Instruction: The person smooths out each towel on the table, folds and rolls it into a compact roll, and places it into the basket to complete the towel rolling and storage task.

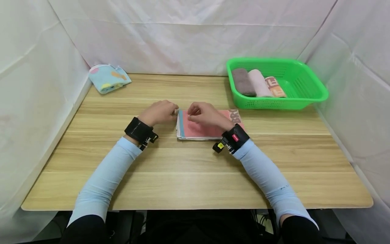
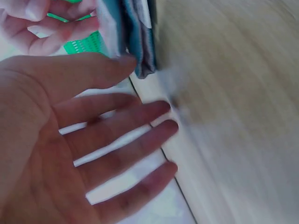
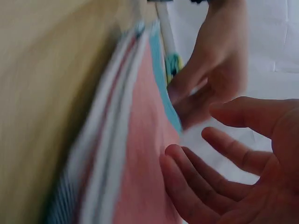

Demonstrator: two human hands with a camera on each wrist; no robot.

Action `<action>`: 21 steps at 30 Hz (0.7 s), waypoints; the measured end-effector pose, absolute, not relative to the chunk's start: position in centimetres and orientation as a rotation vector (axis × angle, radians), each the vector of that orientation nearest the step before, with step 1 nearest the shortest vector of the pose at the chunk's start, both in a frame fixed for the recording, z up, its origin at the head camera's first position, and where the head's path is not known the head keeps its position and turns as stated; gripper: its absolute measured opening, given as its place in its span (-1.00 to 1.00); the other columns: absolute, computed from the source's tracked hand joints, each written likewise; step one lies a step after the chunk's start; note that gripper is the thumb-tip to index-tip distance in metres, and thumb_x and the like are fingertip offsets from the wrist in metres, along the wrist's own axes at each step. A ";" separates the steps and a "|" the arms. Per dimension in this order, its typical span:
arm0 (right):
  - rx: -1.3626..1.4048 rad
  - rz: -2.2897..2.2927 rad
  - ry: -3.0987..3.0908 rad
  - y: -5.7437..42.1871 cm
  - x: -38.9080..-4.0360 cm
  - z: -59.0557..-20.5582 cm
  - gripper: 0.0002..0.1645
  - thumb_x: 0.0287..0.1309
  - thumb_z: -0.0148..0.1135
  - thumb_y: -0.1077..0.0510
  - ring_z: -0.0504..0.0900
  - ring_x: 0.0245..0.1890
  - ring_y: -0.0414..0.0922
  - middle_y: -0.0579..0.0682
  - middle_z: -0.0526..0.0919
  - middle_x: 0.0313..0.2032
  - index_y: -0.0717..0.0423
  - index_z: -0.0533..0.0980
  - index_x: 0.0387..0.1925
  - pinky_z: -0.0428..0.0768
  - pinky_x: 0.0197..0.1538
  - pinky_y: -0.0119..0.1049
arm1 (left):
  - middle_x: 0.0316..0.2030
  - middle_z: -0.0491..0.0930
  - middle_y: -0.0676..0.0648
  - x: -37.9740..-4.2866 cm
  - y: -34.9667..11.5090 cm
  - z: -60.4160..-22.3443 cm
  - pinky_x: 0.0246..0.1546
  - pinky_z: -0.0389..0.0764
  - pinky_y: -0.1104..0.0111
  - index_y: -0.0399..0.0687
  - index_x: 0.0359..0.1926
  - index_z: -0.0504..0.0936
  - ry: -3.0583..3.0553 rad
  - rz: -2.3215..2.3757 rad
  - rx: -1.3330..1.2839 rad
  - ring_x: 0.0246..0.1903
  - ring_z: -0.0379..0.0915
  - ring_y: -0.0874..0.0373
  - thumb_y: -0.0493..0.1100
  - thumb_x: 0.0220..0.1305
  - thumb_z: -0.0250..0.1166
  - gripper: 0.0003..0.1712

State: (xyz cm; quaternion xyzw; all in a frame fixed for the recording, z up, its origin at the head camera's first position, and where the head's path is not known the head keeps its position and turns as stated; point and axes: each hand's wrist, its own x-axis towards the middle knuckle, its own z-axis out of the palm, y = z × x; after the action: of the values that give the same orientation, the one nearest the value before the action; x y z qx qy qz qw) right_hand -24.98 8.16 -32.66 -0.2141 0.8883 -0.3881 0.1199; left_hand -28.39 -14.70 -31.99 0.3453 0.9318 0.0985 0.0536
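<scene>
A folded pink towel with a blue border along its left side lies flat at the middle of the table, its layers stacked. At its left edge is my left hand; in the left wrist view the fingers are spread and fairly straight, and the thumb overlaps the end of the folded layers. My right hand hovers over the towel's pink top. The right wrist view shows its fingers loosely bent, nothing between them and the thumb, close by the pink face.
A green basket stands at the back right, holding a grey-brown rolled towel, a pale pink one and an orange patterned one. A folded light-blue cloth lies at the back left corner. White curtains enclose the table.
</scene>
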 end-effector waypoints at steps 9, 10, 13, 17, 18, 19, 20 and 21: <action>-1.155 -0.477 2.739 14.2 -23.7 -32.3 -0.87 0.19 0.37 0.19 0.65 0.05 0.01 0.01 0.76 -0.08 0.03 0.71 -0.21 0.53 0.25 -0.03 | 0.27 0.56 -0.24 -27.2 -14.3 -30.7 0.08 0.65 -0.04 -0.13 0.42 0.46 2.851 0.254 1.018 0.13 0.59 -0.15 -0.06 0.49 0.21 -0.44; -1.195 -0.449 2.715 14.6 -23.5 -32.4 -0.84 0.22 0.35 0.17 0.62 0.13 0.04 0.03 0.75 0.00 0.02 0.71 -0.16 0.48 0.30 0.01 | 0.27 0.56 -0.23 -27.1 -14.3 -30.7 0.07 0.65 -0.04 -0.12 0.41 0.47 2.848 0.256 1.019 0.12 0.59 -0.14 -0.05 0.49 0.22 -0.44; -1.231 -0.382 2.670 15.7 -23.2 -32.5 -0.73 0.33 0.29 0.06 0.44 0.41 0.12 0.04 0.65 0.26 -0.03 0.70 0.01 0.29 0.49 0.11 | 0.24 0.57 -0.23 -27.0 -14.4 -30.6 0.05 0.65 -0.03 -0.11 0.40 0.48 2.840 0.252 1.022 0.08 0.60 -0.12 -0.03 0.49 0.23 -0.44; -1.086 -0.246 2.720 16.2 -23.2 -32.7 -0.53 0.44 0.18 -0.12 0.24 0.56 0.15 0.00 0.39 0.50 -0.22 0.57 0.31 0.25 0.50 0.19 | 0.22 0.57 -0.24 -27.0 -14.6 -30.6 0.00 0.66 -0.01 -0.11 0.42 0.47 2.844 0.256 1.019 0.03 0.61 -0.10 -0.02 0.49 0.24 -0.43; -1.039 -0.193 2.747 16.2 -23.4 -32.7 -0.48 0.47 0.13 -0.18 0.23 0.55 0.16 -0.01 0.33 0.54 -0.28 0.51 0.38 0.29 0.46 0.20 | 0.21 0.58 -0.23 -26.9 -14.6 -30.5 -0.03 0.67 0.00 -0.11 0.41 0.47 2.851 0.261 1.022 0.00 0.61 -0.09 -0.02 0.49 0.24 -0.43; -0.996 -0.141 2.775 16.1 -23.5 -32.8 -0.45 0.48 0.09 -0.23 0.22 0.55 0.17 -0.01 0.28 0.57 -0.34 0.46 0.42 0.34 0.41 0.19 | 0.19 0.59 -0.23 -26.9 -14.6 -30.5 -0.06 0.67 0.02 -0.11 0.41 0.48 2.861 0.263 1.031 -0.03 0.61 -0.08 -0.02 0.49 0.24 -0.44; -0.962 -0.101 2.797 15.9 -23.8 -32.9 -0.42 0.50 0.04 -0.26 0.22 0.55 0.16 0.01 0.24 0.58 -0.37 0.40 0.46 0.35 0.39 0.17 | 0.17 0.59 -0.22 -26.9 -14.5 -30.5 -0.08 0.67 0.03 -0.11 0.40 0.49 2.871 0.261 1.044 -0.05 0.61 -0.07 -0.03 0.49 0.24 -0.45; -0.934 -0.068 2.818 15.7 -24.1 -33.1 -0.39 0.51 -0.02 -0.29 0.22 0.55 0.16 0.03 0.22 0.59 -0.38 0.35 0.49 0.35 0.36 0.15 | 0.15 0.60 -0.22 -26.8 -14.4 -30.4 -0.10 0.67 0.05 -0.12 0.39 0.50 2.877 0.268 1.061 -0.08 0.60 -0.06 -0.04 0.48 0.25 -0.46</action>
State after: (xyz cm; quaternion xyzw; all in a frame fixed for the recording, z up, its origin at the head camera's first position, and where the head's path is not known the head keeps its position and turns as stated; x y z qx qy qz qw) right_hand -24.11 15.70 -33.05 -0.3134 0.9455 -0.0228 0.0858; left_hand -26.76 -14.41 -30.40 0.3445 0.9342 0.0870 0.0315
